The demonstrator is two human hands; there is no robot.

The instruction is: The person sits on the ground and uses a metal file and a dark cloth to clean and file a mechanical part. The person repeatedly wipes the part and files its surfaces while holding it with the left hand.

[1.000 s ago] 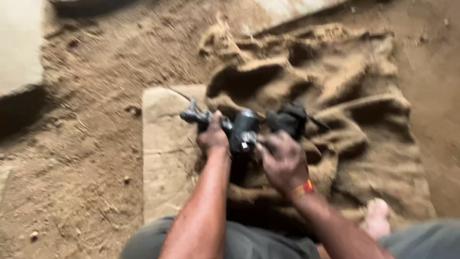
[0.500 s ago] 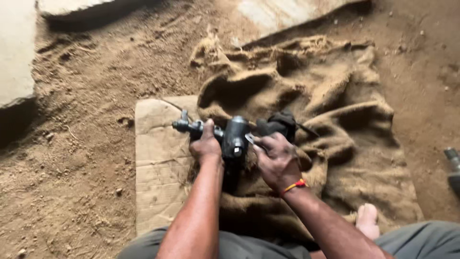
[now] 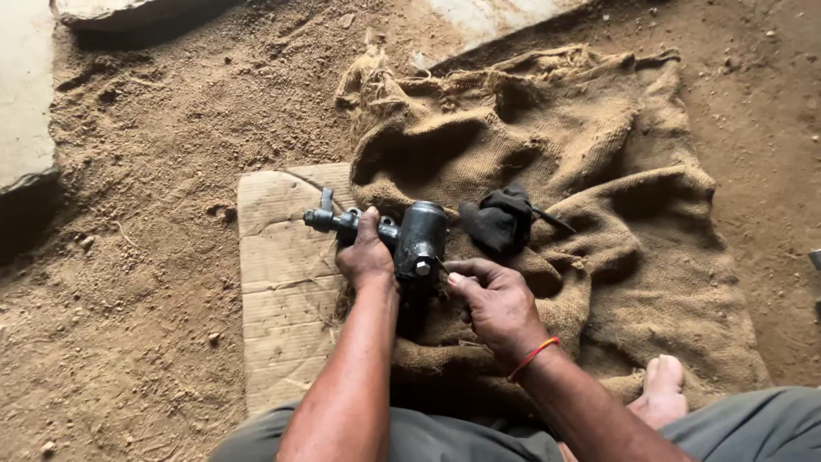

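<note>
My left hand (image 3: pixel 368 255) grips the narrow shaft end of a dark metal cylinder part (image 3: pixel 419 238), holding it just above the ground. A small lever arm (image 3: pixel 326 202) sticks up at the shaft's left tip. My right hand (image 3: pixel 496 299) touches the lower front of the cylinder's fat body, fingertips at a small bolt head (image 3: pixel 421 268). A black crumpled rag (image 3: pixel 499 218) lies just right of the part on a wrinkled burlap sack (image 3: pixel 633 231).
A piece of cardboard (image 3: pixel 278 282) lies on the sandy dirt under my left arm. A stone slab (image 3: pixel 26 94) stands at the far left, another pale slab (image 3: pixel 487 13) at the top. My bare foot (image 3: pixel 663 389) rests on the sack at lower right.
The view has shifted, so the part and both hands sit lower and more central. The right hand has slid from the top of the cylinder body down to its front.
</note>
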